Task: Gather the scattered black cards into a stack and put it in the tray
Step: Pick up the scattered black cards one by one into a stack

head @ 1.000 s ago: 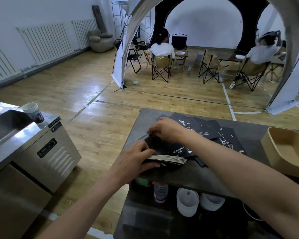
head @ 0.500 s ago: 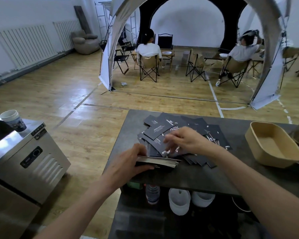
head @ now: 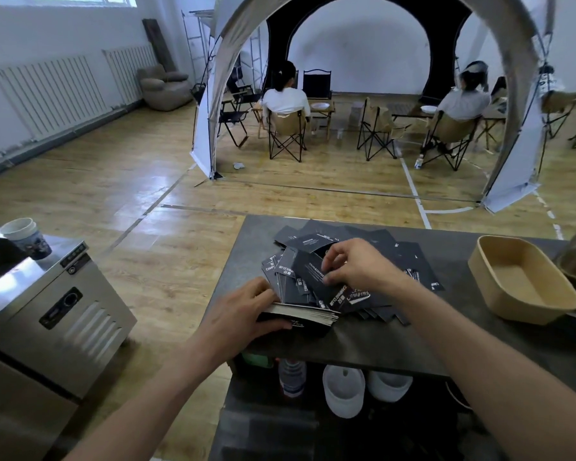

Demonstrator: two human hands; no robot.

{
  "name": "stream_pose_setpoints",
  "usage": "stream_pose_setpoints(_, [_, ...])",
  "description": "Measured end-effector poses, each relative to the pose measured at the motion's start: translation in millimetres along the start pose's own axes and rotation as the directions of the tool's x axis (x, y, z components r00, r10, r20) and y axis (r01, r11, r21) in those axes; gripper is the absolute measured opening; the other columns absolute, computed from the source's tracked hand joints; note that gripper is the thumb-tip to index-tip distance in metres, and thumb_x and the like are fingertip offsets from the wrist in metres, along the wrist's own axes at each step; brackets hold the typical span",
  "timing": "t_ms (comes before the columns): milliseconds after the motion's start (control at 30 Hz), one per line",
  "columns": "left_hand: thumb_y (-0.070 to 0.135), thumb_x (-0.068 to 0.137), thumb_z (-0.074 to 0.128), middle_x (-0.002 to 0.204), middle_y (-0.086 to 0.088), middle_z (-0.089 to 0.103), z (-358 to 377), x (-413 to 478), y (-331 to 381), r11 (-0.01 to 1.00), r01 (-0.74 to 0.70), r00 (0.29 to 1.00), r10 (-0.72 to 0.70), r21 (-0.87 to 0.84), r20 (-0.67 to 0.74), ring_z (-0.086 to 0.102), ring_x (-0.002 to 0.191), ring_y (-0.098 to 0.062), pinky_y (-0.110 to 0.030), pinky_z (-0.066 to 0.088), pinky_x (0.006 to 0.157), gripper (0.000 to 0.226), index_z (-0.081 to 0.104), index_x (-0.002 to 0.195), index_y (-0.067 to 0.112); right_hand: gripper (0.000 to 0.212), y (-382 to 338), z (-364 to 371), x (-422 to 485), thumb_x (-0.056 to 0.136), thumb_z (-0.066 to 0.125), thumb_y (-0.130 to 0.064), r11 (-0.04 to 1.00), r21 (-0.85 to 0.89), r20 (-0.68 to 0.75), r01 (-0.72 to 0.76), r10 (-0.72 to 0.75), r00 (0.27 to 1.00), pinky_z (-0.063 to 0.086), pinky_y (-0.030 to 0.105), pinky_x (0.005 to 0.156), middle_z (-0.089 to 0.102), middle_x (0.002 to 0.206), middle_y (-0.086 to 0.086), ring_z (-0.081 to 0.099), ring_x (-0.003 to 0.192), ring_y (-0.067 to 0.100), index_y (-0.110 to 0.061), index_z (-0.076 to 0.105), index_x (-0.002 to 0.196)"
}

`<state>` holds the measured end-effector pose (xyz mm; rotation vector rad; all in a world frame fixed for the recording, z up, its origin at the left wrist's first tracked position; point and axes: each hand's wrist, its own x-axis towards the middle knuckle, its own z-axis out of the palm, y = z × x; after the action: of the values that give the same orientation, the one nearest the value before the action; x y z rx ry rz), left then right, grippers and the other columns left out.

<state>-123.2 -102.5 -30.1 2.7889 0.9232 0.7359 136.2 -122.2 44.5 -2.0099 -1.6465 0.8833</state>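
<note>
I am seeing the left hand (head: 243, 314) clamping a gathered stack (head: 308, 318) of black cards at the near left edge of the dark desk (head: 396, 341), thumb on top, fingers underneath; the right hand (head: 354, 267) is pinching a loose card (head: 313, 272) from the scattered black cards (head: 409, 261) spreading behind the stack; the two hands are working close together, not touching; the tan tray (head: 499, 294) is sitting well apart at the right end of the desk, holding no cards; a paper cup (head: 25, 237) is standing on the steel cabinet (head: 67, 314) to the left.
</note>
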Motion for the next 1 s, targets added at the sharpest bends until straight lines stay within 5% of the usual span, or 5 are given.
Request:
stream_pose_setpoints(267, [0.058, 0.087, 0.065, 0.101, 0.012, 0.059, -1, 2, 4, 0.999, -0.03, 0.999, 0.031, 0.021, -0.014, 0.055, 0.084, -0.004, -0.014, 0.035, 0.066, 0.03, 0.051, 0.102, 0.035, 0.026, 7, -34, -29, 0.094, 0.055, 0.005, 0.913, 0.4, 0.195, -0.075, -0.005, 0.981, 0.058, 0.019, 0.065, 0.078, 0.096, 0.01, 0.066, 0.077, 0.012, -0.002, 0.078, 0.105])
stream_pose_setpoints(567, [0.07, 0.086, 0.059, 0.106, 0.015, 0.056, -2, 1, 3, 0.999, 0.042, 0.999, -0.041, -0.028, 0.021, 0.057, 0.086, -0.002, -0.007, 0.034, 0.071, 0.051, 0.057, 0.114, 0.027, 0.013, -8, -31, -35, 0.083, 0.079, -0.04, 0.928, -0.308, -0.102, 0.211, -0.253, 0.962, 0.053, 0.031, 0.073, 0.068, 0.089, -0.009, 0.063, 0.08, 0.009, -0.027, 0.079, 0.088])
stream_pose_setpoints(733, [0.06, 0.075, 0.077, 0.138, 0.015, 0.04, 2, -3, 7, 0.973, 0.188, 0.982, -0.188, -0.132, 0.016, 0.044, 0.104, 0.009, -0.005, 0.037, 0.079, 0.101, 0.026, 0.154, 0.021, 0.019, -26, 5, -27, 0.09, 0.071, -0.042, 0.842, -0.439, 0.183, 0.313, -0.257, 0.949, 0.053, 0.029, 0.073, 0.072, 0.084, -0.01, 0.061, 0.077, 0.009, -0.026, 0.077, 0.097])
stream_pose_setpoints(900, [0.066, 0.081, 0.065, 0.098, 0.024, 0.054, -2, 1, 6, 0.982, 0.173, 0.983, -0.167, -0.071, 0.075, 0.05, 0.087, 0.004, -0.012, 0.038, 0.07, 0.05, 0.062, 0.114, 0.029, 0.029, -31, 3, 25, 0.102, 0.056, -0.035, 0.964, -0.143, 0.232, 0.222, -0.186, 0.955, 0.059, 0.031, 0.077, 0.078, 0.091, 0.002, 0.073, 0.08, 0.017, -0.012, 0.074, 0.102])
stream_pose_setpoints(1000, [0.065, 0.081, 0.065, 0.089, 0.025, 0.046, -2, 3, 5, 0.985, 0.166, 0.985, -0.163, -0.048, 0.063, 0.048, 0.08, 0.002, -0.012, 0.033, 0.064, 0.042, 0.064, 0.099, 0.027, 0.035, -19, 1, 79, 0.097, 0.064, -0.03, 0.841, -0.472, 0.095, 0.264, -0.249, 0.964, 0.048, 0.041, 0.105, 0.063, 0.135, 0.003, 0.059, 0.124, 0.025, -0.024, 0.063, 0.131])
